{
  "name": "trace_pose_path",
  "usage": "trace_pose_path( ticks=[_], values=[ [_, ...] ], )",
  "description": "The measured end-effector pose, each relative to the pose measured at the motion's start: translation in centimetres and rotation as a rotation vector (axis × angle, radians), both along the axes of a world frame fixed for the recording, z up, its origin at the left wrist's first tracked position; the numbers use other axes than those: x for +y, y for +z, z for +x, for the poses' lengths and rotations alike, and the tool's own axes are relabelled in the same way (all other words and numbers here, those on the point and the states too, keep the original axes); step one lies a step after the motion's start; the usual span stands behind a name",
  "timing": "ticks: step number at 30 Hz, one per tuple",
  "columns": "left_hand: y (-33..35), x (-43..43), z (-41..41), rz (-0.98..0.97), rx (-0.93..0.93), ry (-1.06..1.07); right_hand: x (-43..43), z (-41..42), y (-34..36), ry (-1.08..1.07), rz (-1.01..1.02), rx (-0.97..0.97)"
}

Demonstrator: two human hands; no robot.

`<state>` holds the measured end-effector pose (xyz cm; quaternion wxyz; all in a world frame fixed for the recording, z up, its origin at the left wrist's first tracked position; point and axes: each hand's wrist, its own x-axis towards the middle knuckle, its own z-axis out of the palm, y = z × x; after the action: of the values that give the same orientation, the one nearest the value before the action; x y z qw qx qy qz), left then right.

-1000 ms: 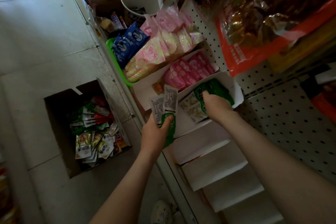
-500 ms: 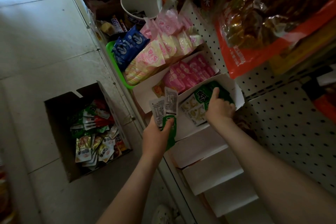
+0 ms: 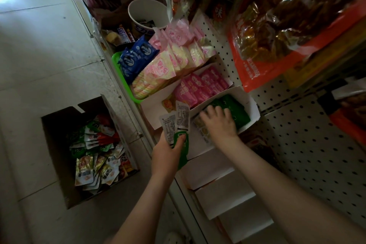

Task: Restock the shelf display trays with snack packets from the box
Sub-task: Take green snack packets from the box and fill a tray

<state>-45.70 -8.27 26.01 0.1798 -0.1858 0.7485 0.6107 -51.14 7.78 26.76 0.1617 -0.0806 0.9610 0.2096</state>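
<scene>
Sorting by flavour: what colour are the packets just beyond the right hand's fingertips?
The packets are green, clearest in the head view.

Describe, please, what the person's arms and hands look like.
The left hand and right hand wear no gloves, and no sleeve, watch or bracelet shows on either arm in view. The light is too dim to rule out rings.
</scene>
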Motion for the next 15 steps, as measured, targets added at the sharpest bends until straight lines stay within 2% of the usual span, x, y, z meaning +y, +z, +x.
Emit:
trace_pose_path(
  ticks=[2, 4, 5, 8, 10, 12, 15],
  values=[
    [-0.2, 0.0, 0.0, -0.015, 0.006, -0.009, -0.7, 0.2, -0.8, 0.099, -0.044, -0.189],
    [-0.4, -0.1, 0.0, -0.017, 0.001, -0.011, -0.7, 0.1, -1.4, 0.027, -0.076, -0.287],
    [-0.5, 0.0, -0.1, -0.020, 0.001, -0.012, -0.7, -0.1, -1.8, 0.014, -0.027, -0.317],
    [-0.6, 0.0, 0.1, -0.038, 0.015, -0.006, -0.6, -0.8, -2.7, 0.140, 0.375, -0.460],
    [-0.6, 0.1, 0.2, -0.042, 0.009, 0.019, -0.2, -1.2, -3.2, 0.152, 0.500, -0.494],
    [-0.5, 0.2, 0.2, -0.053, 0.005, 0.024, 0.1, -1.2, -3.1, 0.142, 0.458, -0.485],
    [-0.4, 0.2, 0.1, -0.054, 0.007, 0.017, -0.3, -0.9, -1.5, 0.056, 0.105, -0.332]
  ],
)
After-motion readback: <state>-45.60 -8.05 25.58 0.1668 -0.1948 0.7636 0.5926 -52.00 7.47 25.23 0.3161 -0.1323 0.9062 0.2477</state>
